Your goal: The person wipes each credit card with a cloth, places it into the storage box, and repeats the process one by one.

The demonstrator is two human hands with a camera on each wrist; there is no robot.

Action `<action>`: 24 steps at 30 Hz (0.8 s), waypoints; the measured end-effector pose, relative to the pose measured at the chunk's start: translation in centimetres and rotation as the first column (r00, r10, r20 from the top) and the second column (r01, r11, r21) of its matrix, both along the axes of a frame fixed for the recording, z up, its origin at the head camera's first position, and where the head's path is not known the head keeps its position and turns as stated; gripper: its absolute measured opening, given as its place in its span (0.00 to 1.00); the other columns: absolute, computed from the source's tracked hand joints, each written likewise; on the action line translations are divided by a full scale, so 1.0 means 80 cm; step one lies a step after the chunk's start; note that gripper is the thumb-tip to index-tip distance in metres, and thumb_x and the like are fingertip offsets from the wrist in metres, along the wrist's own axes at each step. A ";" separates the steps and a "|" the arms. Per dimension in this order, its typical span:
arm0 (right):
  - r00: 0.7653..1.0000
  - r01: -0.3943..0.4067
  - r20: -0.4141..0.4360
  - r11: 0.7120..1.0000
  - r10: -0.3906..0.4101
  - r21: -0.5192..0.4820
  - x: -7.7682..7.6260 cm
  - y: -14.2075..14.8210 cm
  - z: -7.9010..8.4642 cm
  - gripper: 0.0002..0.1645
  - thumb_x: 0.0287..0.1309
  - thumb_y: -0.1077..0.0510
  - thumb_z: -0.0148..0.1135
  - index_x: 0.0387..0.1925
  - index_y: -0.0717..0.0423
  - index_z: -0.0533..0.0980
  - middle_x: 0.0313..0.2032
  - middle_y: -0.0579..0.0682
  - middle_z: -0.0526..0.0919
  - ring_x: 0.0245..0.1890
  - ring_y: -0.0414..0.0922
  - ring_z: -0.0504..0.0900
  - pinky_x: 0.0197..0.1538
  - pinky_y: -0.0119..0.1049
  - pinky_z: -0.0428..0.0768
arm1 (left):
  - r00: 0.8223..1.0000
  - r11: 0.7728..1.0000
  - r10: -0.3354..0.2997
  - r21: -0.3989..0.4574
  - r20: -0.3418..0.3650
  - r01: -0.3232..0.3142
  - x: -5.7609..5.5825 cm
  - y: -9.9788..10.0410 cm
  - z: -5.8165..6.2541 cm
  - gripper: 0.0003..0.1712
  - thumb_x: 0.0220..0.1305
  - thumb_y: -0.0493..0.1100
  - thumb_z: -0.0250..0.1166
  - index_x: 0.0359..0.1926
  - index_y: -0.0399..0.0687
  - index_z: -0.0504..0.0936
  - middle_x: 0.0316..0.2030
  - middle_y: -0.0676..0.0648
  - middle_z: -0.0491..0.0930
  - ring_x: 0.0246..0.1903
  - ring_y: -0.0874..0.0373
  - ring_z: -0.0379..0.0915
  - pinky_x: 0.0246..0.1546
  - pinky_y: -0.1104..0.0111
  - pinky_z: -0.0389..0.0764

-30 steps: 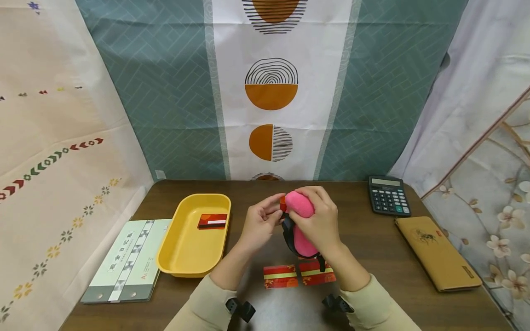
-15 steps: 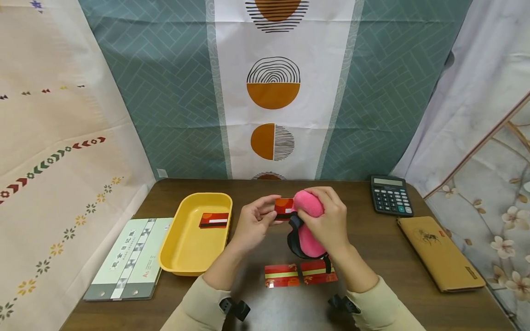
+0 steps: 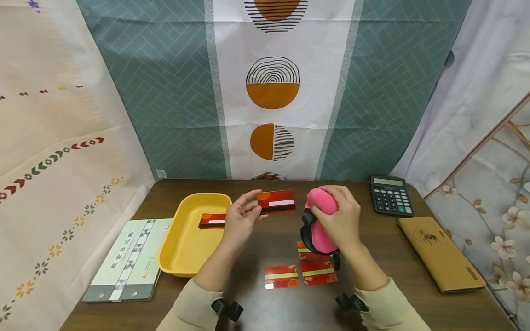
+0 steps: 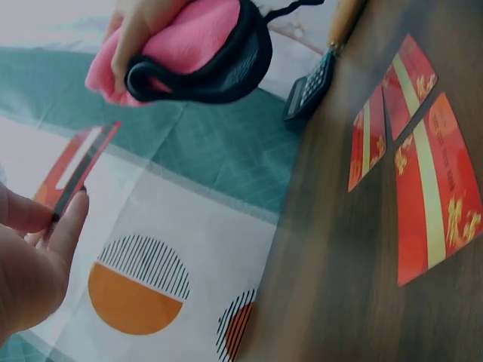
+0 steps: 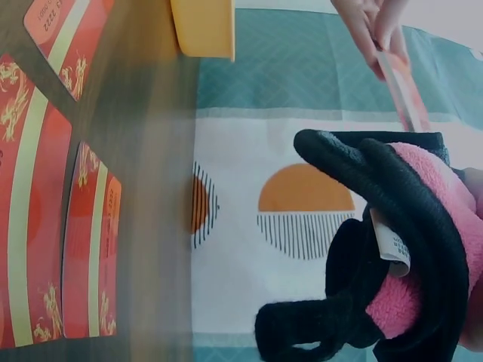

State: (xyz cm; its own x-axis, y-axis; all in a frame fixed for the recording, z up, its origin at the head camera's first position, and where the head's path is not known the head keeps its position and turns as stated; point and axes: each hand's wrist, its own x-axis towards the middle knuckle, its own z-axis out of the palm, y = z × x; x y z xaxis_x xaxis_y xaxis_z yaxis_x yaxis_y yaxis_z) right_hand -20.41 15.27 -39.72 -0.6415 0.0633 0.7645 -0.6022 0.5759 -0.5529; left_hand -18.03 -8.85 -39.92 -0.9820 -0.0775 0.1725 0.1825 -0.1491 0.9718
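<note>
My left hand (image 3: 239, 218) pinches a red bank card (image 3: 276, 202) with a white strip and a dark stripe, held above the table left of centre. My right hand (image 3: 341, 216) grips a pink plush pouch (image 3: 320, 236) with black trim and a black strap. A gap separates card and pouch in the head view. In the right wrist view the pouch's black edging (image 5: 423, 196) faces the camera, and a white label (image 5: 391, 245) sticks out. Below the pouch, three red cards with yellow bands lie on the table: one at left (image 3: 281, 276), one at right (image 3: 319, 274), and one behind, partly covered (image 3: 305, 250).
At left stands a yellow tray (image 3: 186, 250) with a similar red card (image 3: 212, 220) in it. Beside it lies a pale green notebook (image 3: 128, 257). A black calculator (image 3: 389, 195) and a tan wallet (image 3: 439, 253) occupy the right side. Curtains enclose the table.
The left hand has drawn the red card out leftward from the pouch, so its whole face shows. The right hand has shifted right with the pouch, uncovering more of the cards below.
</note>
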 end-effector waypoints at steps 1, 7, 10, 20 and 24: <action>1.000 0.000 0.001 1.000 0.000 -0.003 -0.001 0.002 -0.001 0.23 0.41 0.64 0.81 0.43 0.58 0.85 0.42 0.53 0.84 0.41 0.49 0.82 0.37 0.50 0.83 | 1.000 1.000 0.028 0.007 0.012 -0.028 -0.001 -0.003 0.000 0.24 0.66 0.23 0.61 0.61 0.39 0.80 0.40 0.38 0.84 0.37 0.54 0.85 0.43 0.61 0.86; 1.000 0.005 0.016 1.000 -0.005 -0.008 -0.002 0.011 -0.004 0.23 0.41 0.64 0.81 0.44 0.58 0.85 0.42 0.53 0.84 0.41 0.49 0.82 0.38 0.48 0.82 | 0.988 0.989 0.147 0.013 0.044 -0.147 -0.007 -0.023 0.001 0.21 0.65 0.26 0.65 0.59 0.39 0.82 0.39 0.42 0.81 0.36 0.57 0.84 0.41 0.59 0.87; 0.999 0.003 0.035 1.000 -0.003 -0.018 -0.002 0.015 -0.004 0.23 0.41 0.64 0.81 0.44 0.59 0.84 0.43 0.53 0.84 0.42 0.49 0.82 0.39 0.49 0.82 | 0.981 0.983 0.183 0.010 0.063 -0.184 -0.009 -0.038 0.002 0.21 0.64 0.27 0.66 0.58 0.37 0.81 0.39 0.44 0.83 0.34 0.59 0.84 0.40 0.62 0.87; 0.998 0.003 0.065 0.999 -0.001 -0.032 -0.002 0.024 -0.007 0.23 0.43 0.65 0.80 0.45 0.61 0.84 0.44 0.56 0.84 0.43 0.51 0.81 0.41 0.49 0.81 | 0.949 0.959 0.282 -0.005 0.143 -0.284 -0.013 -0.099 0.002 0.19 0.68 0.30 0.64 0.59 0.34 0.79 0.40 0.50 0.82 0.36 0.63 0.83 0.40 0.68 0.87; 0.996 0.009 0.086 0.999 -0.006 -0.039 -0.002 0.027 -0.009 0.23 0.43 0.64 0.80 0.45 0.61 0.83 0.44 0.56 0.84 0.43 0.51 0.81 0.41 0.48 0.80 | 0.937 0.949 0.312 -0.010 0.159 -0.314 -0.015 -0.122 -0.004 0.20 0.69 0.30 0.63 0.61 0.34 0.78 0.39 0.51 0.82 0.37 0.64 0.82 0.41 0.67 0.86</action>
